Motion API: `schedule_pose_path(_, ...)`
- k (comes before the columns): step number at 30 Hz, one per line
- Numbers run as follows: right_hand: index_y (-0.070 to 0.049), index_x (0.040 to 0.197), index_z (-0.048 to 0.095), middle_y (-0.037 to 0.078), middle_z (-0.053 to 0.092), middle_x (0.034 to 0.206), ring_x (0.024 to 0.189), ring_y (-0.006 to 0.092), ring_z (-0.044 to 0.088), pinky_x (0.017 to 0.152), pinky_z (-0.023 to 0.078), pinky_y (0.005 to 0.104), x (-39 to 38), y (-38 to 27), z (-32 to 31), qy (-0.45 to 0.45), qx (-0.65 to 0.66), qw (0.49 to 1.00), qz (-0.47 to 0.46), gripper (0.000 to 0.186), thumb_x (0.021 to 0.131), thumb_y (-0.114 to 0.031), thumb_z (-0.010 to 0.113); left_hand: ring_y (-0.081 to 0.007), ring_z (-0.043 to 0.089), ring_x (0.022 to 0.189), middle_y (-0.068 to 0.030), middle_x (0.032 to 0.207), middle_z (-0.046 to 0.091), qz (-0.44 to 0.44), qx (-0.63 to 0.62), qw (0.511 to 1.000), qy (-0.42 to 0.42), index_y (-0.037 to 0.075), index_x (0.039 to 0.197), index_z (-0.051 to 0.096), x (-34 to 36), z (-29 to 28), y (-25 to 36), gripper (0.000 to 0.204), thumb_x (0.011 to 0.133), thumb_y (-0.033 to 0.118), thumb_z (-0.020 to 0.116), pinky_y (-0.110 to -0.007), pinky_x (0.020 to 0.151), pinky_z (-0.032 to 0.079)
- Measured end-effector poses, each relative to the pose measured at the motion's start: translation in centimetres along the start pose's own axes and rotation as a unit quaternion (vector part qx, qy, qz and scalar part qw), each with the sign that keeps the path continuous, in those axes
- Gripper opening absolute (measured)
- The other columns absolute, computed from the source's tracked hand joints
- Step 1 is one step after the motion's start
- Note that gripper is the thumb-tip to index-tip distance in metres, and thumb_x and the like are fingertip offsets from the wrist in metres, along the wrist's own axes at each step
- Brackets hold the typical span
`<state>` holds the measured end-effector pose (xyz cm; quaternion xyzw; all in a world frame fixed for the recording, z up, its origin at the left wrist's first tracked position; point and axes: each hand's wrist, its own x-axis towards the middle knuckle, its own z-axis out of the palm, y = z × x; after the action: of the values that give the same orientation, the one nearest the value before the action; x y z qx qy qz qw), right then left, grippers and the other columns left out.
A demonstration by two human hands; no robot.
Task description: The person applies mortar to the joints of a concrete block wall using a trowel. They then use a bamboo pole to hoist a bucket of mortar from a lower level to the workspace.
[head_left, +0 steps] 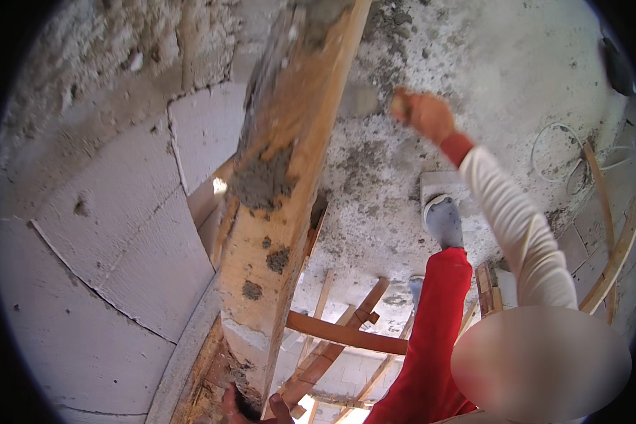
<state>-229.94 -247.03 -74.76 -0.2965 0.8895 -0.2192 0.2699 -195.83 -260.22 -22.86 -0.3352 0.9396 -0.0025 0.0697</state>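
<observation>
**Evidently, a wide split: one hand low, the other flung high**

From my remote seat, the pale floor point(516, 78) fills the upper right of the frame and the block wall point(113, 212) the left. Between them the beam point(268, 222) runs from top centre down to the lower edge, left of the middle.

Right of it, a red trouser leg point(434, 304) comes up from the bottom, its shoe point(445, 219) against a block point(431, 182); I take that as a footing for the reach. Loose planks point(314, 369) lie at lower centre, apparently just left where they fell.

At the bottom edge, the left hand point(280, 410) shows only fingers at the beam's low end, probably for steadiness. I cannot tell whether they grip it.

The right hand point(427, 114), at upper centre-right, is closed around a tool point(360, 102), whose pale, blade-like end is too blurred for me to name. It points left towards the beam, held well out, I'd guess, for swinging room. Grey mortar point(265, 177) clings to the beam mid-length, with smaller spots below.
</observation>
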Motion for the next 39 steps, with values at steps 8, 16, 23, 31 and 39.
schedule_pose_path(8, -0.023, 0.12, 0.068, 0.005, 0.074, 0.088, 0.084, 0.0247, 0.075, 0.066, 0.059, 0.0407, -9.5, 0.7, 7.5, -0.282, -0.172, 0.935, -0.129, 0.028, 0.096, -0.02, 0.055, -0.04, 0.067, 0.102, -0.0312, 0.119, 0.062, 0.031, 0.019, 0.998, -0.059, -0.013, 0.131, 0.05, 1.7, -0.4, 0.8, 0.063, 0.084, 0.016, 0.079, -0.045, 0.082, 0.059)
schedule_pose_path(16, -0.019, 0.116, 0.07, 0.011, 0.073, 0.079, 0.065, 0.0277, 0.071, 0.058, 0.058, 0.0417, 12.3, 10.6, -12.0, 0.015, -0.251, 0.967, -0.044, 0.035, 0.099, -0.047, 0.057, -0.0373, 0.07, 0.094, -0.0301, 0.116, 0.064, 0.013, 0.054, 0.998, -0.037, -0.016, 0.131, 0.049, -0.2, -0.4, -1.1, 0.068, 0.084, 0.021, 0.082, -0.042, 0.079, 0.06)
schedule_pose_path(23, -0.018, 0.104, 0.069, 0.017, 0.07, 0.076, 0.066, 0.0365, 0.068, 0.06, 0.055, 0.0491, -1.9, 5.2, -7.7, -0.016, -0.075, 0.993, 0.092, 0.032, 0.092, -0.046, 0.061, -0.0402, 0.056, 0.122, -0.0246, 0.135, 0.053, -0.084, -0.017, 0.99, -0.111, -0.006, 0.143, 0.041, 2.2, -0.8, 1.7, 0.069, 0.089, 0.023, 0.073, -0.047, 0.106, 0.044)
schedule_pose_path(31, -0.009, 0.119, 0.055, 0.02, 0.071, 0.094, 0.087, 0.0395, 0.07, 0.077, 0.055, 0.0504, -16.6, -3.7, -10.0, -0.264, 0.053, 0.957, 0.108, 0.037, 0.096, -0.037, 0.059, -0.0447, 0.061, 0.101, -0.0256, 0.114, 0.062, -0.057, -0.003, 0.994, -0.093, -0.006, 0.133, 0.053, 4.2, -1.7, 3.7, 0.061, 0.084, 0.023, 0.077, -0.05, 0.088, 0.05)
schedule_pose_path(39, -0.007, 0.123, 0.06, 0.017, 0.074, 0.094, 0.089, 0.0355, 0.072, 0.075, 0.057, 0.0469, -14.4, -7.5, -8.8, -0.305, -0.027, 0.952, 0.016, 0.038, 0.094, -0.031, 0.059, -0.0385, 0.061, 0.115, -0.0227, 0.127, 0.061, -0.072, -0.054, 0.993, -0.082, -0.006, 0.135, 0.053, 4.2, -1.7, 3.7, 0.063, 0.087, 0.028, 0.078, -0.046, 0.099, 0.048)
